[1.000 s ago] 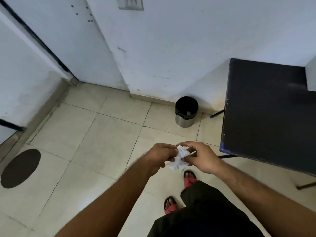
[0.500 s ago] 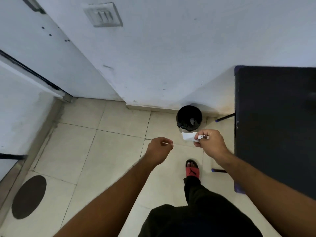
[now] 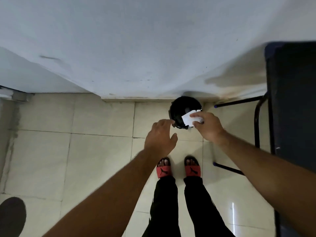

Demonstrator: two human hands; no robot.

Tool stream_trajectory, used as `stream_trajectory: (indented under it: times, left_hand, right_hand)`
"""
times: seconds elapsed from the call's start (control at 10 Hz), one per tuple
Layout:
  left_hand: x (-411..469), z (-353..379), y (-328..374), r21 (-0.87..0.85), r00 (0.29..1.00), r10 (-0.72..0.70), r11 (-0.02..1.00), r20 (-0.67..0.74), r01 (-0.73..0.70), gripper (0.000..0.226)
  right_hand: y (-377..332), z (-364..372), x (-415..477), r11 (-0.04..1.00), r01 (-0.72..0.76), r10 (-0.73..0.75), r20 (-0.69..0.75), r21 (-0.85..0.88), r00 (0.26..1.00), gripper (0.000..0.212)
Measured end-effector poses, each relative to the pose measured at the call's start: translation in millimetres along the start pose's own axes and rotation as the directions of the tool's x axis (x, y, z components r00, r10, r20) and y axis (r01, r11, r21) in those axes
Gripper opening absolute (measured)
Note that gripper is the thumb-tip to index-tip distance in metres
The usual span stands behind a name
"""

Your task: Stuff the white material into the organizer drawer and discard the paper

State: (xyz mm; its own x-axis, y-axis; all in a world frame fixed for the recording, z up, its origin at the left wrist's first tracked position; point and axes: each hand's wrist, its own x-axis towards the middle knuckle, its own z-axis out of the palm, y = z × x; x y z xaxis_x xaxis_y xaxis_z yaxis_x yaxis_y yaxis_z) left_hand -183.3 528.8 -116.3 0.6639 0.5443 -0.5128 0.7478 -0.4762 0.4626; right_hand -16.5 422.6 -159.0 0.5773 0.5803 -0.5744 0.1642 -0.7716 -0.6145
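Note:
A small black waste bin [image 3: 179,106] stands on the floor against the white wall, its mouth open toward me. My right hand [image 3: 207,128] pinches a white piece of paper [image 3: 189,118] directly over the bin's near rim. My left hand [image 3: 160,137] hovers just left of the bin, fingers spread and empty, fingertips close to the rim. The organizer drawer and the white material are not in view.
A dark table [image 3: 294,108] on thin metal legs [image 3: 239,101] stands close on the right. My feet in red sandals [image 3: 178,168] are on the pale tiled floor just before the bin. A dark round patch [image 3: 12,216] lies at the lower left.
I have stepped up to the bin. My hands have parted; the right one carried the paper forward over the bin's mouth and the left one opened beside the rim.

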Motion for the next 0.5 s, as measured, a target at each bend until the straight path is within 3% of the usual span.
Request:
stream_trajectory:
  times: [0.2, 0.4, 0.5]
  left_hand:
    - [110.8, 68.4, -75.0, -0.016, 0.998, -0.036, 0.999, 0.055, 0.037, 0.059]
    - [159.9, 131.8, -114.9, 0.002, 0.994, -0.076, 0.997, 0.078, 0.077, 0.061]
    - [164.5, 141.7, -118.7, -0.001, 0.991, -0.086, 0.996, 0.102, 0.087, 0.061]
  right_hand:
    - [71.8, 70.4, 115.8, 0.998, -0.01, 0.007, -0.057, -0.058, 0.998, 0.029]
    - [134.0, 118.4, 187.6, 0.986, 0.078, -0.082, -0.021, -0.146, 0.996, 0.037]
    - [147.3, 127.2, 197.7, 0.989, 0.054, -0.059, -0.033, -0.14, 0.998, 0.038]
